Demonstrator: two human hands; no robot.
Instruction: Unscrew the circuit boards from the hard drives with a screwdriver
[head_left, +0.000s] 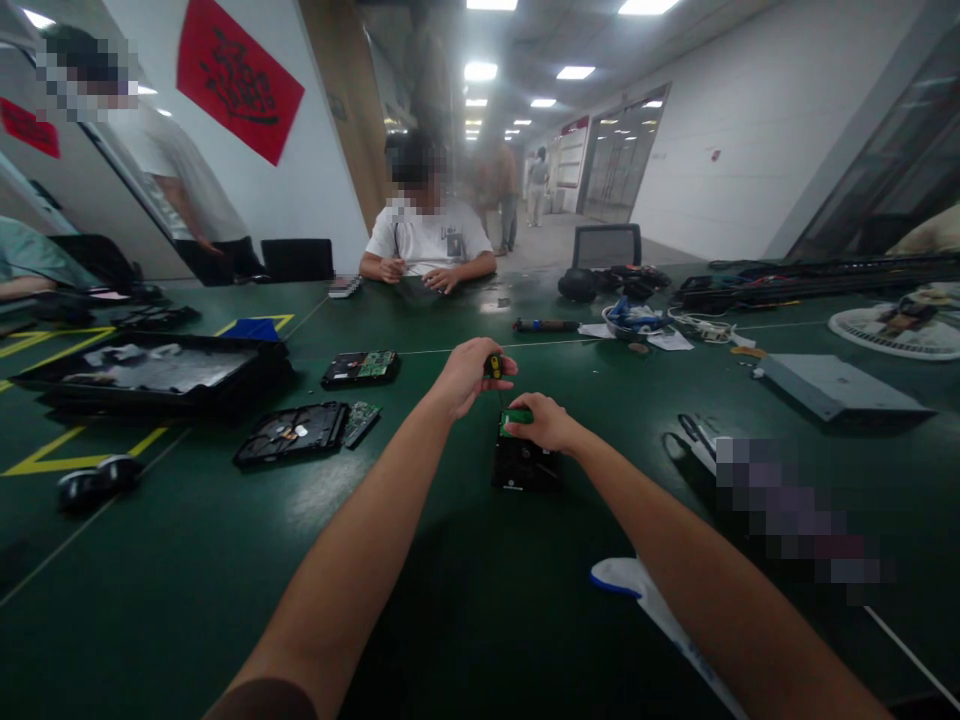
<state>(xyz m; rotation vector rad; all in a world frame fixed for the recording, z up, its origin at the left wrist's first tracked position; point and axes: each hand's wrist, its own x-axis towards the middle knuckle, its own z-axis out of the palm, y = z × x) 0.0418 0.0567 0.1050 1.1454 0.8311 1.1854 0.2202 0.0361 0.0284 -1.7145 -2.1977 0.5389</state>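
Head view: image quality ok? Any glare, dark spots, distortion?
Head view: ceiling lights blown out, milky haze behind the seated person; soft sheen on the green table, deep shadow at bottom centre; black drive by the right hand loses detail; round white grille looks stretched near the right edge; mosaic blocks cover faces and a long item.

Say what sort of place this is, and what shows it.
Probably an office room used for taking electronics apart: a hard drive under the hands, a loose circuit board beside an opened drive, and office chairs at the table.
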